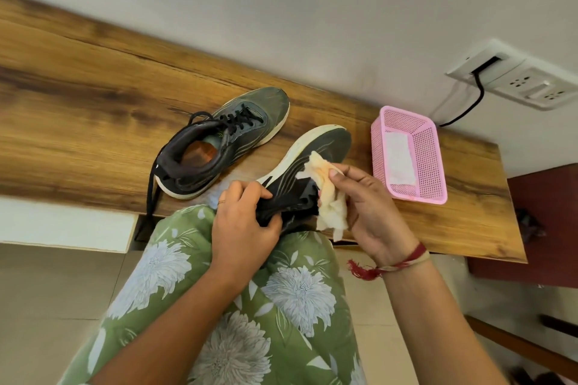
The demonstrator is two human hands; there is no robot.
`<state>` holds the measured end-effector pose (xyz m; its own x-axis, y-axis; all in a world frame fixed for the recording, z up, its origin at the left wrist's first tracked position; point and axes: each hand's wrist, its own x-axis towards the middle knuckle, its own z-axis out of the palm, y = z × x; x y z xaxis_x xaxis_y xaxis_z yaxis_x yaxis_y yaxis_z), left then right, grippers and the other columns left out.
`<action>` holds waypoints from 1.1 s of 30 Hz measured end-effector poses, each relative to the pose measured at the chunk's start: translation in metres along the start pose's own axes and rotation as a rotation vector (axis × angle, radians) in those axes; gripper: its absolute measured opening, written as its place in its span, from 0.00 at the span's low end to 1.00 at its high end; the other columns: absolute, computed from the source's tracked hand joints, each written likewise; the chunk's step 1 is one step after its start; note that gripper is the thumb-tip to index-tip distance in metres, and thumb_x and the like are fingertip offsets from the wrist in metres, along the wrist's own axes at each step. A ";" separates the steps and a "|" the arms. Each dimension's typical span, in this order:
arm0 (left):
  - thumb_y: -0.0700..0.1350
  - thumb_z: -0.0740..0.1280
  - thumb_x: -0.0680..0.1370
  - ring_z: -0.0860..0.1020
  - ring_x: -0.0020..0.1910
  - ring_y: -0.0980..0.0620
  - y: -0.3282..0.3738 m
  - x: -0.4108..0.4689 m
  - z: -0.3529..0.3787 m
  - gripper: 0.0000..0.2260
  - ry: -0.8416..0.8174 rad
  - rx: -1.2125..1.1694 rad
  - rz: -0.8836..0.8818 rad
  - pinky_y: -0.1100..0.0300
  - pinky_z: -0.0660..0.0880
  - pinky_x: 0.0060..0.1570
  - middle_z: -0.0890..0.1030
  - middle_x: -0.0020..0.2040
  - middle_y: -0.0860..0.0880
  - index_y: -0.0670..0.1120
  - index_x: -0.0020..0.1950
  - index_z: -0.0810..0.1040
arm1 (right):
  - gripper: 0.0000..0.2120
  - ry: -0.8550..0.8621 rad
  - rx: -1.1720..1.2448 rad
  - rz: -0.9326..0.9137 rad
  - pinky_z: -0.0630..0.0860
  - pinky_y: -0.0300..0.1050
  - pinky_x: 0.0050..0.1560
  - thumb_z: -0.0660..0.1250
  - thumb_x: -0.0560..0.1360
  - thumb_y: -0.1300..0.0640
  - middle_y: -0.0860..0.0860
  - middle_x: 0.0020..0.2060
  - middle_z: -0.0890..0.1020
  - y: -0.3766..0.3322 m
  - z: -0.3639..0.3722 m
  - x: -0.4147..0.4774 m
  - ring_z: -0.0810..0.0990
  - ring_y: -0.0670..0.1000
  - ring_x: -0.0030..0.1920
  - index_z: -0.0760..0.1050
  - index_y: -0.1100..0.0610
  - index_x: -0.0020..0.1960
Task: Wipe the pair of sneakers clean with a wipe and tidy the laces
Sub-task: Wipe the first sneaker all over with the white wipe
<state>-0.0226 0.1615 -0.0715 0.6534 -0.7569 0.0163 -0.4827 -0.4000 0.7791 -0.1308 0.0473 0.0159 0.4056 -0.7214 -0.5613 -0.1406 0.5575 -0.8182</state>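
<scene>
Wood grain runs across the tabletop (78,81), which slants from the upper left of the frame down to the right. At the centre of the picture I have one dark sneaker (312,159) tipped onto its side, toe pointing to the upper right, its pale sole edge turned up and to the left. My left hand (240,222) has its fingers curled tight around the heel end, holding it at the table's near edge above my green flowered lap (250,306). My right hand (372,209) pinches a crumpled, yellow-stained wipe (328,194) between thumb and fingers, and the wipe touches the sneaker's dark side panel near the lacing.

Left of centre, the other sneaker (225,147) stands upright on the table, just beside the one I hold. Its black lace (151,194) is loose and hangs over the front edge.

Right of centre, near the held sneaker's toe but apart from it, sits a pink mesh basket (431,162) with a white sheet (398,159) lying inside. A wall socket (516,75) with a black cable shows at the upper right.
</scene>
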 end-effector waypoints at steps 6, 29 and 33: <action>0.41 0.74 0.66 0.70 0.44 0.50 0.002 -0.002 0.000 0.13 -0.010 -0.001 0.020 0.60 0.65 0.42 0.72 0.45 0.51 0.47 0.47 0.76 | 0.06 0.264 -0.140 -0.009 0.65 0.34 0.20 0.65 0.76 0.55 0.50 0.29 0.76 -0.001 -0.013 0.018 0.71 0.44 0.24 0.77 0.57 0.45; 0.42 0.76 0.67 0.70 0.45 0.49 0.003 -0.017 -0.006 0.15 -0.063 0.017 0.029 0.58 0.70 0.37 0.75 0.46 0.51 0.47 0.52 0.80 | 0.07 -0.008 -0.648 -0.121 0.72 0.34 0.29 0.67 0.75 0.61 0.50 0.38 0.81 0.013 0.014 0.022 0.76 0.40 0.30 0.80 0.59 0.52; 0.43 0.75 0.68 0.71 0.47 0.49 0.004 -0.018 -0.005 0.15 -0.062 0.018 0.035 0.57 0.73 0.39 0.74 0.46 0.51 0.47 0.53 0.79 | 0.05 0.342 -0.218 -0.117 0.66 0.32 0.20 0.66 0.75 0.59 0.52 0.36 0.78 -0.015 -0.013 0.034 0.72 0.41 0.24 0.78 0.57 0.50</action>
<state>-0.0334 0.1765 -0.0660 0.5986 -0.8010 0.0042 -0.5157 -0.3814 0.7672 -0.1268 0.0089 0.0075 0.1119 -0.8899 -0.4423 -0.3138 0.3906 -0.8654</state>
